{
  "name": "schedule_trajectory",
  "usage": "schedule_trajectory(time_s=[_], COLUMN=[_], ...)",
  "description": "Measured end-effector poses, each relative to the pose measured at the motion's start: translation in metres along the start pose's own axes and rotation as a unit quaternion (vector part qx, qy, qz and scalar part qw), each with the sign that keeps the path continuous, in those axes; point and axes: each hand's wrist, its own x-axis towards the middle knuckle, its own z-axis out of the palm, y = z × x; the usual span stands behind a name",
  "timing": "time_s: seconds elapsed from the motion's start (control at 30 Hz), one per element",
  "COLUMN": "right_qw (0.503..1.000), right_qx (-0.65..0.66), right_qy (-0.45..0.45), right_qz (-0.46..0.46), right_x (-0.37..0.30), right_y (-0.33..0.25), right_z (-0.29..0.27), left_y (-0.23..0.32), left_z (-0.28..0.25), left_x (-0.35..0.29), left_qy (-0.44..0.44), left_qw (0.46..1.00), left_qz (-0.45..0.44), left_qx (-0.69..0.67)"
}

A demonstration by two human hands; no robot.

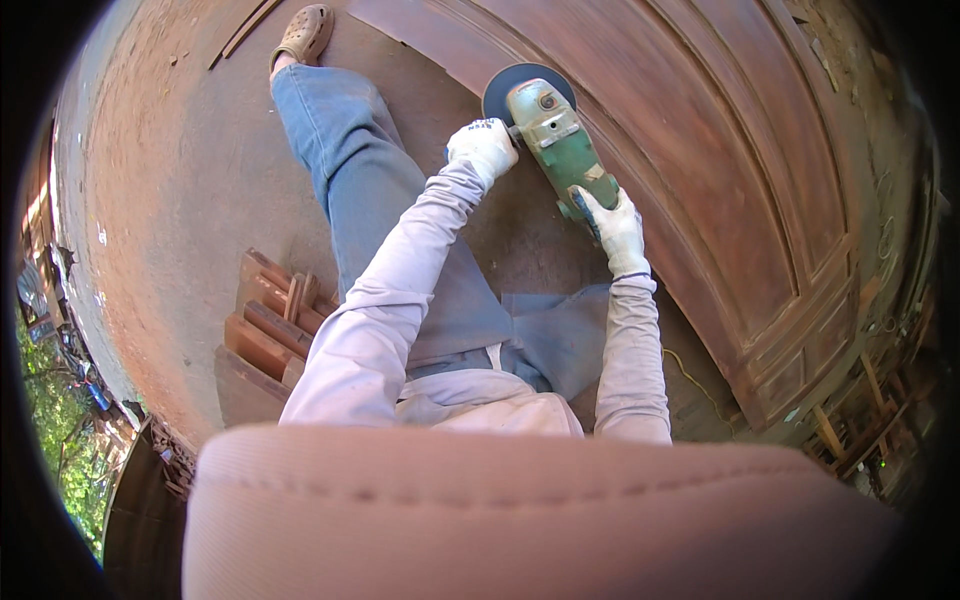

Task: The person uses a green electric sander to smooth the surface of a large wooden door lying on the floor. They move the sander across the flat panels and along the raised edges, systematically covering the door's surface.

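Observation:
A green angle grinder [572, 160] with a dark round disc [497, 92] is held between my gloved hands. My left hand [483, 150], in a white glove, is closed at the side of the grinder's head, where a side handle sticks out; the handle itself is mostly hidden in the fist. Around the rear body of the tool wraps my right hand [622, 235], also white-gloved. The disc overlaps the left edge of a large brown wooden door [690, 190] with carved panels and long grooves; whether it touches the wood I cannot tell.
My jeans-clad leg [345, 130] stretches forward on the dusty floor [190, 170], ending in a tan clog [305, 35]. Several brown wood pieces [265, 340] are stacked at my left. A thin yellow cord [700, 385] lies near the door's lower corner. Wood scraps [865, 430] sit at far right.

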Motion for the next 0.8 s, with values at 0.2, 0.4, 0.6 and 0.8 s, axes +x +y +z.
schedule_trajectory(time_s=[0.2,0.4,0.6,0.8], right_qw=[0.997,0.998,0.996,0.991], right_qx=[0.067,-0.036,-0.031,0.021], right_qy=[-0.04,-0.044,-0.049,-0.003], right_qz=[-0.019,0.014,0.064,0.129], right_x=[0.023,0.029,-0.004,-0.017], right_y=[-0.035,-0.07,-0.027,0.006], right_z=[0.007,0.008,-0.015,0.03], left_y=[-0.016,-0.047,-0.016,-0.019], left_z=[-0.028,-0.034,0.003,0.038], left_x=[0.014,0.047,0.013,0.053], left_qy=[0.059,0.106,0.084,0.009], left_qw=[0.998,0.992,0.99,0.986], left_qz=[0.021,0.07,0.102,0.129], left_qx=[0.0,0.022,0.041,0.103])
